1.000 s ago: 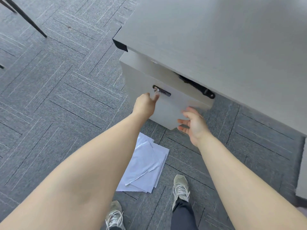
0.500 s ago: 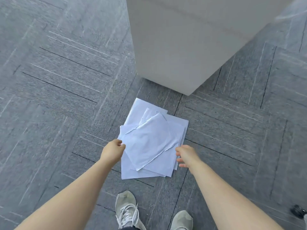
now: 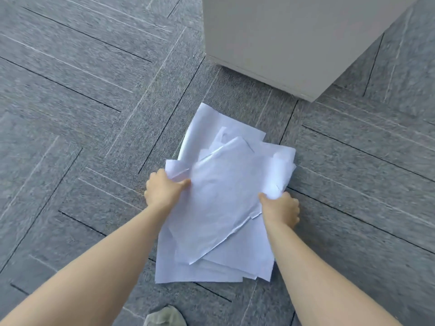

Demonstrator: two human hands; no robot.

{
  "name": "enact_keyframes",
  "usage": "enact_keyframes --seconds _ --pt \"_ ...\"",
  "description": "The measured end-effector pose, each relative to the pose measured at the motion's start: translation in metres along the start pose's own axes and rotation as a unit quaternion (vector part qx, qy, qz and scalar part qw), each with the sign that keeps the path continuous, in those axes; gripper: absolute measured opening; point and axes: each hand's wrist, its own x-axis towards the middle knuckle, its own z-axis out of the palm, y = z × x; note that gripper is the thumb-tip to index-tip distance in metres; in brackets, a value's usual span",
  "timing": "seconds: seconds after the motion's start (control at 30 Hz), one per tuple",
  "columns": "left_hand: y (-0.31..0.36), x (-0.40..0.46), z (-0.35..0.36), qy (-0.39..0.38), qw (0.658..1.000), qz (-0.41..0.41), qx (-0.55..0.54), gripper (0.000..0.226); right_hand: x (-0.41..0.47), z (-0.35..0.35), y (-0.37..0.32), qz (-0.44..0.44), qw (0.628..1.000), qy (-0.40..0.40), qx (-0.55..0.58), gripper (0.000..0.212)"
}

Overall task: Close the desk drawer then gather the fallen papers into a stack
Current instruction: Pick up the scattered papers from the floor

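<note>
Both hands' fingers, left hand (image 3: 164,190) and right hand (image 3: 281,209), clamped on blank white papers (image 3: 219,208) on grey carpet (image 3: 82,114).

The floor (image 3: 70,114) is covered with grey carpet tiles, laid in a herringbone-like arrangement. Narrow dark seams are seen between the tiles, and thin pale lines are drawn along each tile's length. The same pattern is carried out to the left of the left hand (image 3: 162,191) and to the right of the right hand (image 3: 280,210), where the seams are met at angles. The carpet is slightly blurred toward the far left. Below both hands, at the bottom edge, the toe of a pale grey-green shoe (image 3: 164,317) is set on the carpet. Only its tip is shown, the rest being cut off by the frame.
</note>
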Motion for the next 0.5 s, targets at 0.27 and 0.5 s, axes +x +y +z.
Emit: enact_keyframes --seconds 0.27,0.5 --pt "-0.017 -0.009 -0.011 -0.226 0.944 0.013 -0.242 0.042 -0.023 0.011 -0.005 0.005 0.963 -0.105 0.247 0.046" --pt "-0.013 -0.017 -0.007 -0.225 0.923 0.036 -0.31 0.031 0.005 -0.001 -0.008 -0.029 0.98 -0.056 0.189 0.044"
